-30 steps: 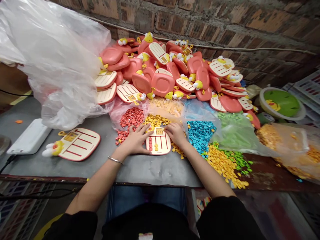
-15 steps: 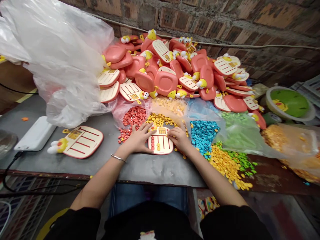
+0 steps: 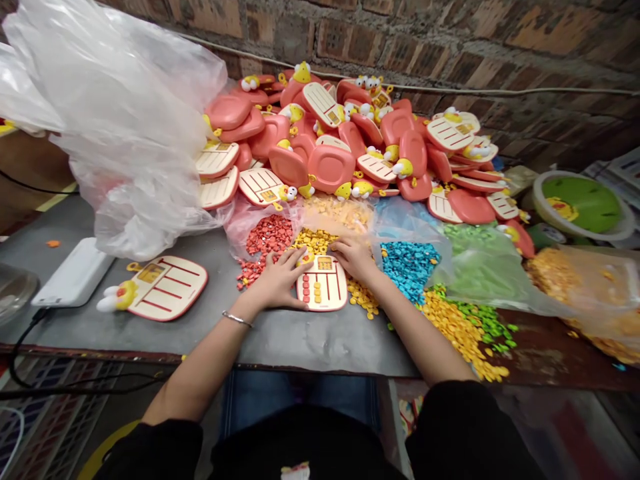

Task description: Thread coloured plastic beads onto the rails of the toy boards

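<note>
A cream toy board (image 3: 329, 287) with red slots and a coral rim lies flat on the table before me. Red pieces (image 3: 306, 289) fill its leftmost slot, and a short column of yellow pieces (image 3: 317, 292) sits in the one beside it. My left hand (image 3: 280, 279) grips the board's left side, thumb at the lower edge and fingers by its yellow head. Over the board's upper right, my right hand (image 3: 356, 259) has its bent fingertips at the loose yellow pieces (image 3: 316, 240); whatever they pinch is hidden.
Another slotted board (image 3: 170, 288) lies left, near a white power bank (image 3: 74, 272). Behind are heaped coral boards (image 3: 330, 167) and a large plastic bag (image 3: 135, 120). Red (image 3: 270, 233), blue (image 3: 410, 270), yellow (image 3: 457, 330) and green pieces (image 3: 495, 330) spread across the table.
My right hand has moved from the board's right slots up to the yellow pieces behind it. The yellow column on the board looks longer. My left hand keeps its place.
</note>
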The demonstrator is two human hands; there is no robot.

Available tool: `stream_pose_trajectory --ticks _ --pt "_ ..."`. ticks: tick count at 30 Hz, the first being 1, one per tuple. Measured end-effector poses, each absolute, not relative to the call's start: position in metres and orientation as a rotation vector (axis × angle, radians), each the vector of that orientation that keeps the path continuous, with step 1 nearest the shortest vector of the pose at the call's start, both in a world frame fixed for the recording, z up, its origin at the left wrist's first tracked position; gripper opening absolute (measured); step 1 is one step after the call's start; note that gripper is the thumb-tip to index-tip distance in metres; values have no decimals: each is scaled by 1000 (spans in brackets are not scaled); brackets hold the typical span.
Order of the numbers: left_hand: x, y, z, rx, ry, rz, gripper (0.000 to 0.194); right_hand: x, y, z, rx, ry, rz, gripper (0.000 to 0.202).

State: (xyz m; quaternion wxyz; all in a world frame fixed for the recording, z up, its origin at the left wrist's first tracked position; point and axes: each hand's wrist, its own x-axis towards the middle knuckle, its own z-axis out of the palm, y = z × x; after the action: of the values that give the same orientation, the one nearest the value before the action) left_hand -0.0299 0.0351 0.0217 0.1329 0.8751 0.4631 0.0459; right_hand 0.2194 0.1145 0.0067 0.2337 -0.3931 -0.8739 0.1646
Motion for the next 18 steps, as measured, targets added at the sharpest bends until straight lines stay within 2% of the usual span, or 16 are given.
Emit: stream_pose_trajectory --ticks 3,6,9,13,16,18 --pt "-30 36 22 2529 1337 128 99 213 131 3 -1139 -2600 300 11" --pt "-30 36 20 2530 1335 125 101 217 133 3 -1124 -2624 240 16" --pt "-30 37 20 2524 1341 130 101 230 124 2 -1071 -2426 312 22" --pt "-30 36 22 2512 1344 108 101 241 107 -4 -1046 -2110 556 16" --pt "-29 36 24 2505 1346 94 102 239 99 -9 -1000 -2091 636 14" --pt "-29 36 25 2503 1345 94 102 236 97 -11 -974 -2156 569 15"
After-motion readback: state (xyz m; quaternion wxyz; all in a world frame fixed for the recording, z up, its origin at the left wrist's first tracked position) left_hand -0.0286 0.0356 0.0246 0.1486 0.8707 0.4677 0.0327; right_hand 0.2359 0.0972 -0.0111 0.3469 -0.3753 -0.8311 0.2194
